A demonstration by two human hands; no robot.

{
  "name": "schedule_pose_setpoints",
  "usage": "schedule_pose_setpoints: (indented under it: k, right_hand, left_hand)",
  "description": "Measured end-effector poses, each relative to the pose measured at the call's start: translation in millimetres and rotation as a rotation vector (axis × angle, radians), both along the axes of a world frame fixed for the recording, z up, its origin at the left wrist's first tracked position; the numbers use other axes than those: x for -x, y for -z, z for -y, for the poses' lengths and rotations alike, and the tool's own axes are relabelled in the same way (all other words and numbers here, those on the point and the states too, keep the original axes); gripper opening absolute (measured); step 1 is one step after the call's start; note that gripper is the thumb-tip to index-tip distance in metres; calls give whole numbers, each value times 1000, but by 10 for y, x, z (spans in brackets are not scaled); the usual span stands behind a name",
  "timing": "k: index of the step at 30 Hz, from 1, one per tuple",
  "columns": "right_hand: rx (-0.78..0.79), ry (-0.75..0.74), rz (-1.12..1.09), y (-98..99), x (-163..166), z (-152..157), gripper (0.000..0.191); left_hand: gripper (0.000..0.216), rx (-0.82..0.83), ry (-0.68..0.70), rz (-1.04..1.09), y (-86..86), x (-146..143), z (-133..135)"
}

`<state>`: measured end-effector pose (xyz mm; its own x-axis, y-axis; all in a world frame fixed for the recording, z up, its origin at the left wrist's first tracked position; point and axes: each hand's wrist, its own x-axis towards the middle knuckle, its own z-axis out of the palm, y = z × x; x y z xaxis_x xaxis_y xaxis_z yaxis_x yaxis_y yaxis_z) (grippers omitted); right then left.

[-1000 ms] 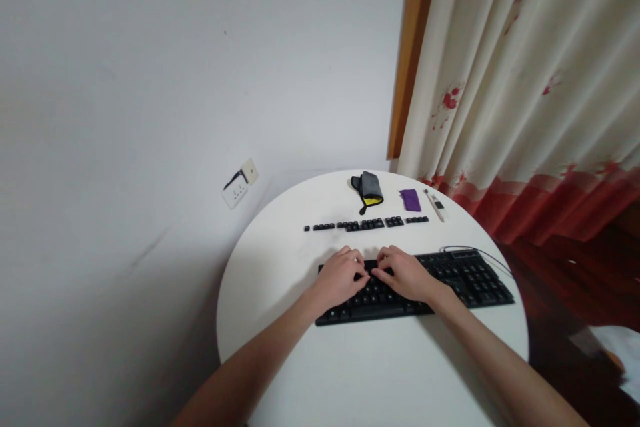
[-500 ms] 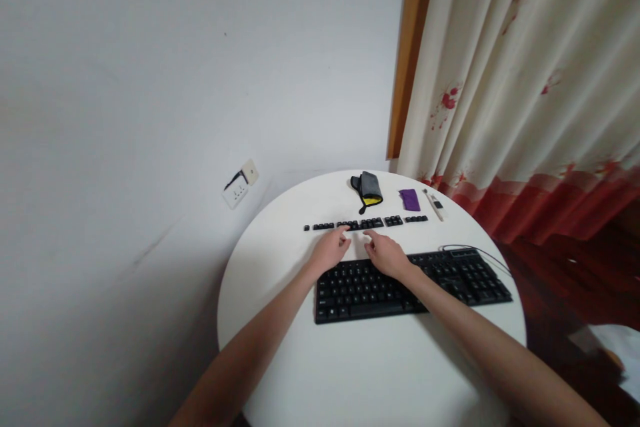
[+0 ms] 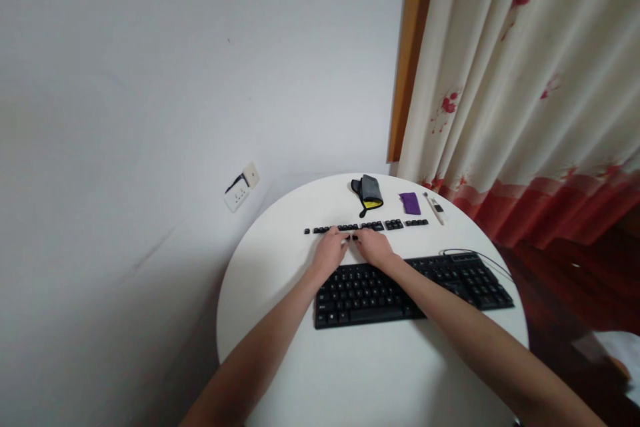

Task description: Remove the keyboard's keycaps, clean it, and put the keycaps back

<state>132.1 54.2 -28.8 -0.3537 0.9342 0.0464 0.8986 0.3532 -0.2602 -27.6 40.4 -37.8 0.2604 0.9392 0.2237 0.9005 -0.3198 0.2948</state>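
My left hand [image 3: 330, 250] is closed, with a small black keycap [image 3: 347, 237] at its fingertips. Close beside it on the right, my right hand [image 3: 373, 247] pinches another dark keycap [image 3: 355, 237]. Both hands are just in front of a row of loose black keycaps [image 3: 373, 225] that lies in groups across the white round table; the fingers partly cover the row. Under my right wrist and forearm is a black keyboard [image 3: 367, 297], partly hidden by the arm. Its upper-left rows lie near my left wrist.
Behind the keycaps lie a folded grey and yellow cloth [image 3: 371, 188], a purple cloth pouch [image 3: 411, 203] and a pale slim tool [image 3: 435, 209] with a dark section. A cable [image 3: 470, 250] runs from the keyboard's back. The table [image 3: 260, 273] stands by the wall and a curtain [image 3: 480, 113].
My hands have come closer together in front of the row, my right fingers moving left and closing. Keycaps now show at the fingertips. The view has tilted slightly.
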Motion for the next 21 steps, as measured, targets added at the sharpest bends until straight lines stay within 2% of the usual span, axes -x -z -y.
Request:
schedule_pose_setpoints:
  k: [5, 9, 14, 17, 21]
  right_hand:
    - [-49, -68, -50, -21, -67, 39, 20]
    - [-58, -121, -107, -20, -138, 85, 16]
    - [-76, -96, -184, -36, -335, 130, 14]
    - [-85, -79, -276, -47, -573, 211, 12]
    - [-75, -78, -511, -11, -905, 435, 10]
  left_hand:
    - [18, -48, 68, -29, -45, 19, 46]
    - [16, 12, 22, -34, -58, -9, 54]
    - [14, 18, 23, -5, -112, -107, 130]
    - [13, 14, 98, 84, -140, -260, 274]
    - [12, 17, 265, 194, -150, -483, 484]
